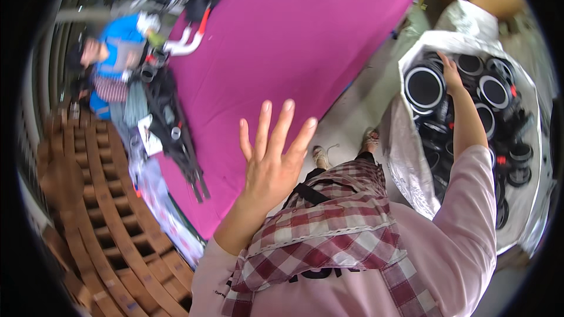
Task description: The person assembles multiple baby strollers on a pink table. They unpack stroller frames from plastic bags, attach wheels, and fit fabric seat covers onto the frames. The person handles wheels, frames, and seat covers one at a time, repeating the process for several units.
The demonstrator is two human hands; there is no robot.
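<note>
1. We saw our left hand (pixel 271 161) raised flat over the magenta table (pixel 294 35), its fingers spread wide and holding nothing; we counted four fingers plainly, with the thumb hard to make out.
2. Our right hand (pixel 451 75) reached down into one big white sack (pixel 411 158) on the floor at our right, resting among the black parts; we could not tell whether it gripped anything.
3. In that sack we counted at least four round black wheels with white rims (pixel 424 88), plus more black pieces beneath, too tangled to count.
4. One pile of black folded frames (pixel 176 135) lay along the table's left edge.
5. One other person in a blue top (pixel 114 47) stood at the far left.
6. Our two shoes (pixel 346 147) showed on the grey floor.
</note>
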